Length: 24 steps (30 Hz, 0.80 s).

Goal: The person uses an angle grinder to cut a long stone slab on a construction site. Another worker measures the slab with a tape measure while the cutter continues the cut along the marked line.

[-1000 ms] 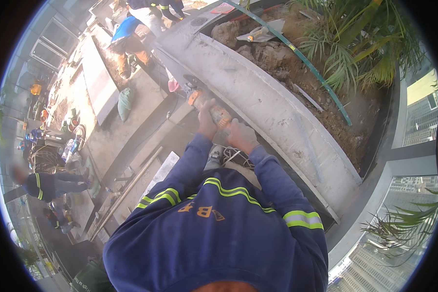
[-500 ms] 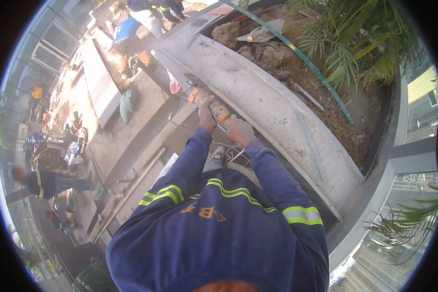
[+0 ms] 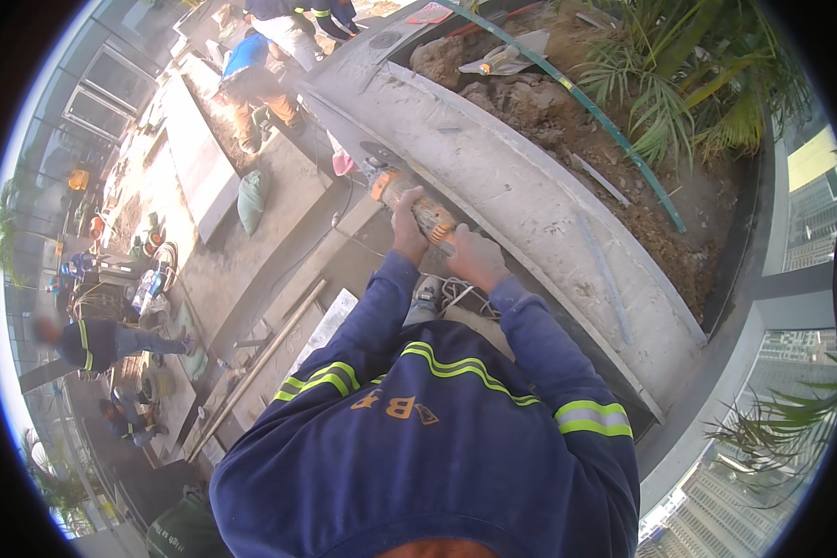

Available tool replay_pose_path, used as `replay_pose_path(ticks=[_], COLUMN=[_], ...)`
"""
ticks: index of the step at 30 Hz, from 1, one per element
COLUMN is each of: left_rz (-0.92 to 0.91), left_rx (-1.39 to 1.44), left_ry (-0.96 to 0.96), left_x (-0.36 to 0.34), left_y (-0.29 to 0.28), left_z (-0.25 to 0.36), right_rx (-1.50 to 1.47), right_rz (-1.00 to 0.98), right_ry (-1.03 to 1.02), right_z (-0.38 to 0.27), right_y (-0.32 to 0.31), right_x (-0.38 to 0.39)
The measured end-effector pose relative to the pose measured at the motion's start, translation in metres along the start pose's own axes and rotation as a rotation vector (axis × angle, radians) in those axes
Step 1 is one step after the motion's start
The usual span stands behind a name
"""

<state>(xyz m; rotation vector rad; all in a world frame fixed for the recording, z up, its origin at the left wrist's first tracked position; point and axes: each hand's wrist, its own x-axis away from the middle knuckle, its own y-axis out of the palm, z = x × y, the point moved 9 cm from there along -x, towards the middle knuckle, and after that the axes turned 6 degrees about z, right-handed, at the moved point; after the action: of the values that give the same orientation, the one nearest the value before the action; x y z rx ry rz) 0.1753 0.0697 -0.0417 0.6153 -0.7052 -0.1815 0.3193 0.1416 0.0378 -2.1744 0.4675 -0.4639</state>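
Both my hands are wrapped round a dusty orange angle grinder (image 3: 432, 218). My left hand (image 3: 406, 226) grips it along its body near the front. At the rear end, my right hand (image 3: 475, 259) closes round the handle. The grinder's head and dark disc lie beside the edge of a curved pale concrete ledge (image 3: 493, 163); whether the disc touches the concrete, I cannot tell. A faint haze of dust hangs around the far end of the ledge.
Beyond the ledge lies a soil bed with palm fronds (image 3: 688, 84) and a long green strip (image 3: 604, 119). A green sack (image 3: 251, 202) and a wooden pole (image 3: 260, 367) are at left. One worker (image 3: 251, 84) bends over at the far end; others stand left.
The grinder and both hands have shifted slightly right and nearer to me in the picture. The whole scene has also slid a little to the right. My grip looks the same.
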Motion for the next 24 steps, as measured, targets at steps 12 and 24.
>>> replay_pose_path(ticks=[12, 24], left_rz=[-0.027, -0.018], left_rx=[-0.047, 0.001], left_ry=[0.009, 0.005], left_x=[-0.013, -0.028], left_y=[-0.004, -0.005], left_z=[-0.001, 0.002], right_rx=[0.016, 0.000], right_rz=[0.004, -0.010], right_ry=[-0.010, -0.004], right_z=[0.003, 0.009], right_y=[0.008, 0.022], right_x=[-0.008, -0.022])
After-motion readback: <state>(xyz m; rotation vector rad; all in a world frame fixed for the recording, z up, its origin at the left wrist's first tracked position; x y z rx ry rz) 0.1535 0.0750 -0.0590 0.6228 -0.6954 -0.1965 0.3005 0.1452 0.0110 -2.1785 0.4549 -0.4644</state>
